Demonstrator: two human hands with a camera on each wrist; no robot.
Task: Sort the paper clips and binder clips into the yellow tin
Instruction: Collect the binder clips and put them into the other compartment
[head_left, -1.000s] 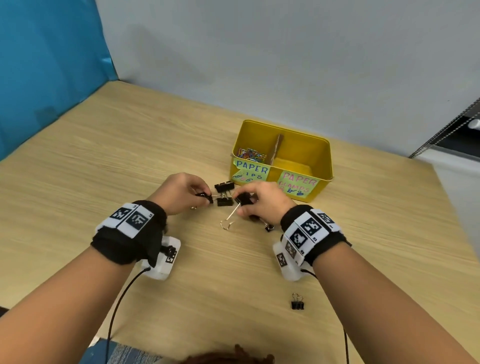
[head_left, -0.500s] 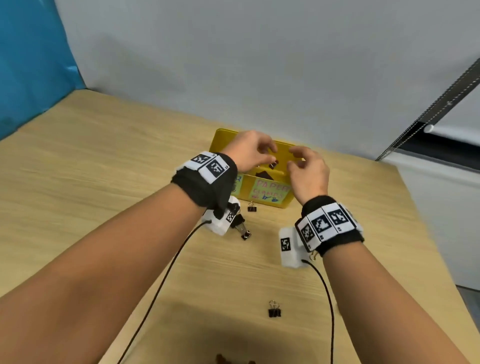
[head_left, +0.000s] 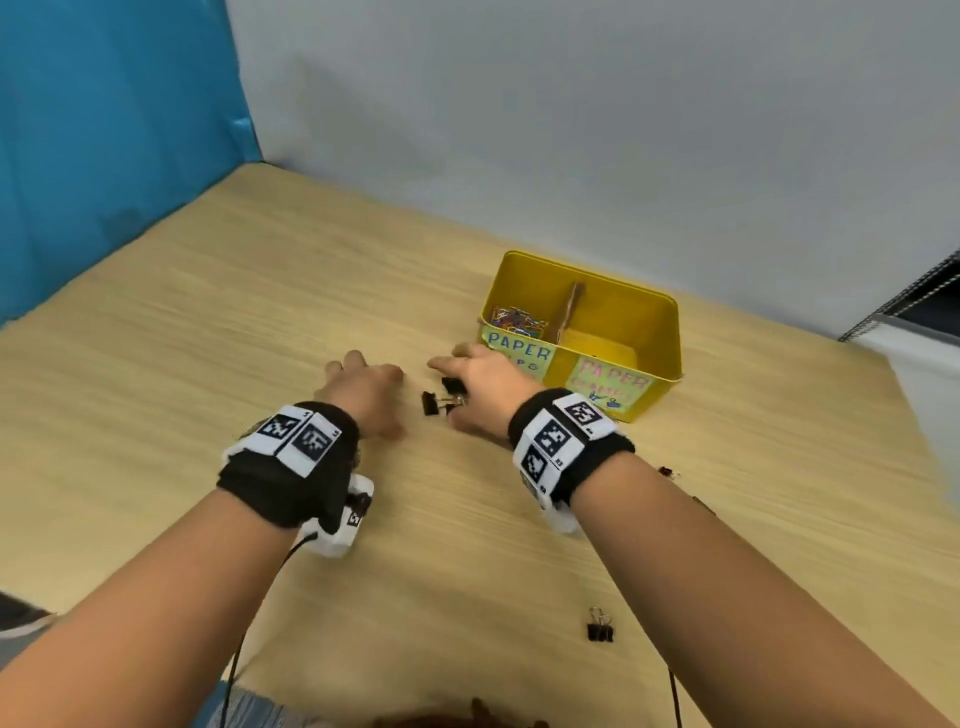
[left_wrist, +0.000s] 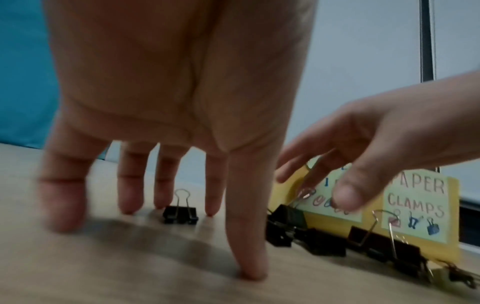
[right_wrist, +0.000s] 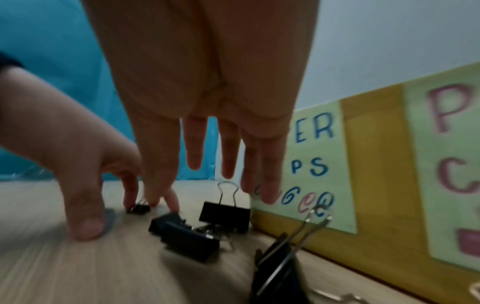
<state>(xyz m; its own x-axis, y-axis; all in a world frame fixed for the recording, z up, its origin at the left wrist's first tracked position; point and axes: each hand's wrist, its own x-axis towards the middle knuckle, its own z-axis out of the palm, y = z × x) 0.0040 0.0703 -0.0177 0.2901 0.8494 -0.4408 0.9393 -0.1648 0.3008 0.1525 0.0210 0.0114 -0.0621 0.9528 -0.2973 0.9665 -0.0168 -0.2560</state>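
Observation:
The yellow tin (head_left: 670, 332) stands on the table, with coloured paper clips (head_left: 517, 319) in its left compartment behind a "PAPER CLIPS" label. My left hand (head_left: 358, 374) stands on straight fingertips on the table, around a small black binder clip (left_wrist: 180, 215). Just right of it, my right hand (head_left: 457, 374) hovers with relaxed fingers over a cluster of black binder clips (head_left: 431, 402) in front of the tin. In the right wrist view, its fingers (right_wrist: 194, 156) hang above the clips (right_wrist: 224, 216) without touching them. Neither hand holds anything.
One more black binder clip (head_left: 600, 629) lies near the table's front, by my right forearm. Small clips (head_left: 667, 472) lie right of my right wrist. A cardboard divider (head_left: 569, 312) splits the tin. A grey wall stands behind, a blue panel at the left.
Half a second ago both hands were over the tin's right compartment. They have since come back down to the table in front of the tin, onto the loose binder clips.

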